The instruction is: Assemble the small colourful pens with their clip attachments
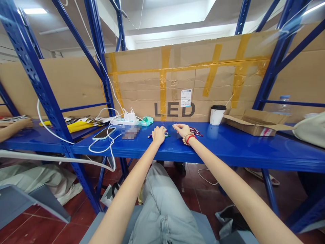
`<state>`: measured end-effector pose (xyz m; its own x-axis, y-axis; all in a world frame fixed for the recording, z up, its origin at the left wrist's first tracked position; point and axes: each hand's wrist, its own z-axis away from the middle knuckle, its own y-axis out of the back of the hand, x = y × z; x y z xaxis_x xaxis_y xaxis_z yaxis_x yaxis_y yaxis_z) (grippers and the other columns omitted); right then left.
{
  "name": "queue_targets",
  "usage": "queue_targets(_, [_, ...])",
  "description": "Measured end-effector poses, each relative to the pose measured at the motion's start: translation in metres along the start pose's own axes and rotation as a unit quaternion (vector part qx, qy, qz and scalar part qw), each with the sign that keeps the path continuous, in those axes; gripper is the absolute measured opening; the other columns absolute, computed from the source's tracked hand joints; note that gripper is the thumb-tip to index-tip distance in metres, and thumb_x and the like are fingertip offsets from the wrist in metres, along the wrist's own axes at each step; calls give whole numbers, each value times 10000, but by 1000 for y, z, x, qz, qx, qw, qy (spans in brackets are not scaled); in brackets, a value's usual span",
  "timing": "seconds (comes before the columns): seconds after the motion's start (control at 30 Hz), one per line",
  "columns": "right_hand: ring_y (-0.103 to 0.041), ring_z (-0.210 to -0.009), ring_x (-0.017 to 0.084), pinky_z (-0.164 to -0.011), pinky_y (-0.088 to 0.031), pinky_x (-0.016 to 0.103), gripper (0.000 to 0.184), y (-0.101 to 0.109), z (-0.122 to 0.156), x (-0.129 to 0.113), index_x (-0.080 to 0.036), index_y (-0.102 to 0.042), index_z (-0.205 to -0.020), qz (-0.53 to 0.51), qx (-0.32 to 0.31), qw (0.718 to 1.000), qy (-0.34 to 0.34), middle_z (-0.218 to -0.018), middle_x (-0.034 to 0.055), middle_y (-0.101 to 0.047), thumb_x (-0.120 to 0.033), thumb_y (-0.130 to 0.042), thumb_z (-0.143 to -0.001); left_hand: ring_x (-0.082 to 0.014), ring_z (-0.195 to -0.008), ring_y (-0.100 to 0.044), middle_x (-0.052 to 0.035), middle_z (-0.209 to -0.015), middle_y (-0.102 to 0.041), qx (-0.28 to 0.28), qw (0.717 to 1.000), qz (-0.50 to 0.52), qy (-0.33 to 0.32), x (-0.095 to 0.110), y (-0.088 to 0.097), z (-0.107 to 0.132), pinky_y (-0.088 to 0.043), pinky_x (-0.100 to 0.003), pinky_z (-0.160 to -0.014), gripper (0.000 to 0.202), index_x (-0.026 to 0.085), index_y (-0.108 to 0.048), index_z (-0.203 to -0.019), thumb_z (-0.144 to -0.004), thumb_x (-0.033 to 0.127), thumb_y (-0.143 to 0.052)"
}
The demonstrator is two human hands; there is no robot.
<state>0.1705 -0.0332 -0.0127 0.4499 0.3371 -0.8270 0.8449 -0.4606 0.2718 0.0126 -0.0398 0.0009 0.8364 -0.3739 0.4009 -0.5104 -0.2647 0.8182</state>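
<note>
My left hand rests on the blue tabletop with its fingers curled down. Slim, shiny coloured pieces, purple and green, stick out from beneath it; their kind is too small to tell. Just to the right, my right hand has thumb and fingers pinched together, pointing left. Something tiny and pale may be at the fingertips, but I cannot make it out. Behind that wrist, which wears a beaded bracelet and a red band, lie several slim dark red and pinkish pieces. A gap separates both hands.
A white cup with a black lid and an open cardboard box stand right. Leftward are a phone, white cables, a power strip and a green packet. Cardboard backs the blue table. Another person's arm shows far left.
</note>
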Motion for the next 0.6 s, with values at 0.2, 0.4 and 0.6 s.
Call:
queue_targets(0.2, [-647,-687,176,-656,-517,275,170,-2,2,-5,-140,-718,-768,105,-73,991,41,-793,69,-726,-275,-615,-759,-268,-1176,-413,-132,-1225,-521,23,994,-109,-8,7,-2,5,-329,-381,-966,308,196,-675,-1024,-915,316,-413])
queue_targets(0.4, [-669,-780,183,-751,-516,268,162,-1,5,-7,-160,-736,-776,187,-126,971,84,-838,42,-735,-245,-598,-779,-282,-1196,-397,-177,-1257,-498,72,984,-163,-19,10,-6,8,-312,-396,-991,428,113,-673,-1035,-942,281,-291])
queue_targets(0.6, [-669,-866,188,-824,-506,283,175,-2,7,-8,-171,-737,-869,227,-139,961,72,-916,44,-731,-231,-596,-783,-276,-1173,-436,-193,-1227,-512,101,985,-133,29,9,-8,6,-345,-389,-965,380,87,-616,-1073,-910,158,-281])
